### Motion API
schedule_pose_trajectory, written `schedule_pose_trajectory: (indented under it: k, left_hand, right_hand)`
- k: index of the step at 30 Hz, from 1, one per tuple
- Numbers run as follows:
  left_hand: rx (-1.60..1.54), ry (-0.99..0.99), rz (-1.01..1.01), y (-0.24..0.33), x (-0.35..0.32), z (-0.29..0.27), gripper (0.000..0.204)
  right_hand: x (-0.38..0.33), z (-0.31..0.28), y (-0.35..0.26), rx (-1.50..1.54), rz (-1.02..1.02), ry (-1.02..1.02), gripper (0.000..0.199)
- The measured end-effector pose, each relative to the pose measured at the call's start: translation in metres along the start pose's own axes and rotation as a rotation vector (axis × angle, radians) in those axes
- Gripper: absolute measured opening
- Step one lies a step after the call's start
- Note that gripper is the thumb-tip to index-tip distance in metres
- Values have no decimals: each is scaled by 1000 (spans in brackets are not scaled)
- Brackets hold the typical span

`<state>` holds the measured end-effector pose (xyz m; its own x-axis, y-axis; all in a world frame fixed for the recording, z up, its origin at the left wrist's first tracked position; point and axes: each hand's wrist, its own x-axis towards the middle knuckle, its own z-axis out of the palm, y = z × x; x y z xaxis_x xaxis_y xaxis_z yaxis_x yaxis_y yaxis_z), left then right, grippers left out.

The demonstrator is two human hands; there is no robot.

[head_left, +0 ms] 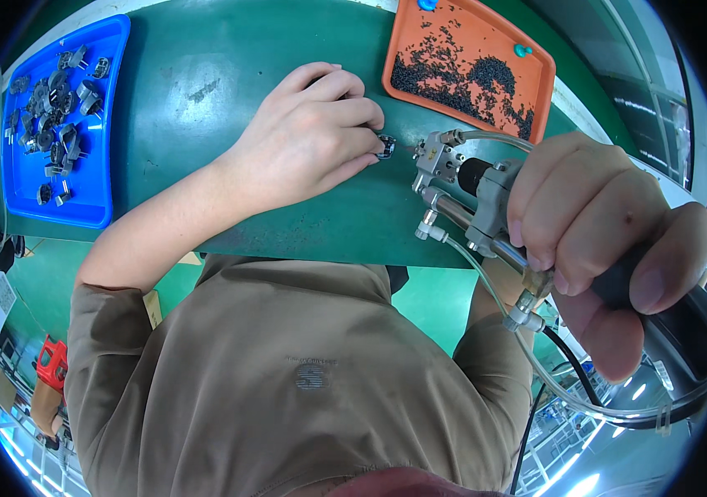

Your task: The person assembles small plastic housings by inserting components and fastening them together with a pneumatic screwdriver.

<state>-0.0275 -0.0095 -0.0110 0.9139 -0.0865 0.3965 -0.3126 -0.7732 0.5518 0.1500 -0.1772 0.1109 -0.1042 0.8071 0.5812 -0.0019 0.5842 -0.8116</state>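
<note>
My left hand (pixel 316 137) is closed, resting low over the green bench. Its fingertips grip a small round black part (pixel 387 147), mostly hidden by the fingers. My right hand (pixel 606 219) wraps round a black-handled air-driven screwdriver (pixel 469 184) with metal fittings and clear hoses. The tool's metal head points left, a short gap from the black part. At the far right, an orange tray (pixel 471 16) holds many tiny dark pieces that look like screws. On the left, a blue tray (pixel 26 195) carries several black round parts with metal prongs.
The green bench (pixel 179 124) spans both trays, its near edge close to my body. Hoses (pixel 561 406) loop below my right hand. A blue bit and a small green piece (pixel 522 50) sit at the orange tray's rim. A red object (pixel 53 362) stands at lower left.
</note>
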Motion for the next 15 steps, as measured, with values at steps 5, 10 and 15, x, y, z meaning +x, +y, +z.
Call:
schedule_pose_trajectory:
  k: [5, 10, 15]
  left_hand:
    - [3, 1, -11, -2, -1, 0, 14]
    - [-21, 0, 16, -1, 0, 2, 12]
    - [-13, 1, 51, -6, -1, 0, 11]
  right_hand:
    - [2, 0, 2, -18, -1, -2, 52]
    - [4, 11, -3, -78, 39, 75, 39]
    - [18, 25, -7, -172, 177, 93, 29]
